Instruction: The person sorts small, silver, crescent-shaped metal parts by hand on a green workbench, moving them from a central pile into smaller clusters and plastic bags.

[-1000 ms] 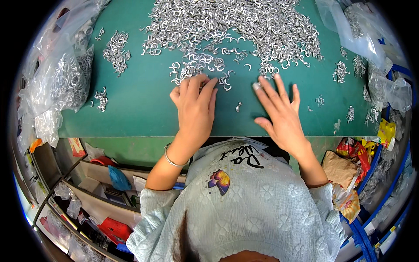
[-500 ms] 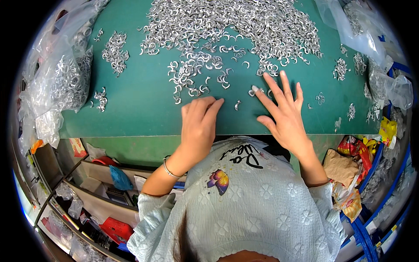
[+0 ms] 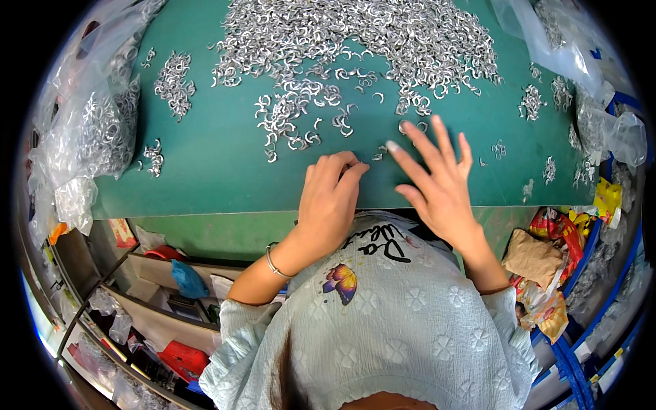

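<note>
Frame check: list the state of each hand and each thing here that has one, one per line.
left hand: fingers curled, knuckles up, resting on the green mat
right hand: open, fingers spread over the mat
metal rings: loose, heaped at the far side, some scattered nearer
clear bag of rings: lying slumped at the mat's left edge

A big pile of metal rings (image 3: 355, 41) lies at the back of the table (image 3: 205, 171). Both hands rest in front of it, the left hand (image 3: 331, 198) beside the right hand (image 3: 437, 181). Bags of rings (image 3: 89, 137) sit on the left.
</note>
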Demonstrator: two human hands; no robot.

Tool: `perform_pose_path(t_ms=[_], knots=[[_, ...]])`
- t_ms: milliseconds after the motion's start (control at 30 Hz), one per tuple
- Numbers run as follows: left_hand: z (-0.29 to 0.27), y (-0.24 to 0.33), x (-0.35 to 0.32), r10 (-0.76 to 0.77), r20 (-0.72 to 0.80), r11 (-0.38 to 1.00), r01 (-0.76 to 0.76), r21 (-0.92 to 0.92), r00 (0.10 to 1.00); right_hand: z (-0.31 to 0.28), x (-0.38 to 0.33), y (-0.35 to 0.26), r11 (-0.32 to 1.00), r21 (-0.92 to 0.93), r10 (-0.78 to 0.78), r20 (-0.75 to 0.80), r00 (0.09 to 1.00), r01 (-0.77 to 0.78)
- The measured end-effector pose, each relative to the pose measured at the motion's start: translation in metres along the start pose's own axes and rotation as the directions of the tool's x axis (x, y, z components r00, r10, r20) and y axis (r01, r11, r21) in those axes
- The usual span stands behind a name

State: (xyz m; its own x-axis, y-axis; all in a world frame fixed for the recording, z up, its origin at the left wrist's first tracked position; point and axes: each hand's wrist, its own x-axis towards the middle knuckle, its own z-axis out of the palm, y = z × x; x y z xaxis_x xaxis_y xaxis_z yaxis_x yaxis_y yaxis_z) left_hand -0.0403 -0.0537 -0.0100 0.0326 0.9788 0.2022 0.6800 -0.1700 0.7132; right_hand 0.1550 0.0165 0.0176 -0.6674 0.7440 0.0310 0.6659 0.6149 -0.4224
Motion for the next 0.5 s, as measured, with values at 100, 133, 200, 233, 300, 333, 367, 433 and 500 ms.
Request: perform_pose_path(t_ms=[100,133,200,233,300,333,367,433,500], knots=[[-0.002,-0.003,-0.002,0.011,-0.043,1.000,-0.010,0.028,0.999,0.002,-0.001,0.000,1.000,-0.006,-0.020,0.031,0.999,0.020],[-0.003,-0.002,-0.001,0.003,-0.060,0.999,-0.001,0.034,0.998,0.001,-0.002,0.002,1.000,-0.005,-0.024,0.025,0.999,0.024],[-0.002,0.000,0.002,-0.013,-0.097,0.999,0.016,0.039,0.995,-0.001,-0.007,0.007,1.000,-0.019,-0.026,-0.057,0.998,0.025],[0.000,0.001,0.002,-0.012,-0.089,1.000,0.014,0.026,0.996,-0.001,-0.008,0.008,1.000,-0.009,-0.016,-0.074,0.997,0.016],[0.004,0.005,0.003,-0.003,-0.071,1.000,0.003,-0.002,0.997,0.002,-0.011,0.009,1.000,-0.008,-0.012,-0.084,0.996,0.011],[0.005,0.005,0.003,0.002,-0.065,1.000,-0.002,-0.002,0.998,0.006,-0.011,0.008,1.000,0.002,-0.019,-0.094,0.995,0.019],[0.005,0.004,0.004,0.008,-0.060,1.000,-0.008,-0.004,0.998,0.010,-0.013,0.010,1.000,0.007,-0.018,-0.133,0.991,0.019],[0.003,0.006,0.004,-0.021,-0.044,1.000,0.021,-0.003,0.999,0.012,-0.014,0.011,1.000,0.017,-0.012,-0.215,0.977,0.016],[-0.002,0.011,0.005,-0.085,-0.016,0.996,0.085,0.003,0.996,0.015,-0.014,0.007,1.000,0.028,0.008,-0.302,0.953,0.001]])
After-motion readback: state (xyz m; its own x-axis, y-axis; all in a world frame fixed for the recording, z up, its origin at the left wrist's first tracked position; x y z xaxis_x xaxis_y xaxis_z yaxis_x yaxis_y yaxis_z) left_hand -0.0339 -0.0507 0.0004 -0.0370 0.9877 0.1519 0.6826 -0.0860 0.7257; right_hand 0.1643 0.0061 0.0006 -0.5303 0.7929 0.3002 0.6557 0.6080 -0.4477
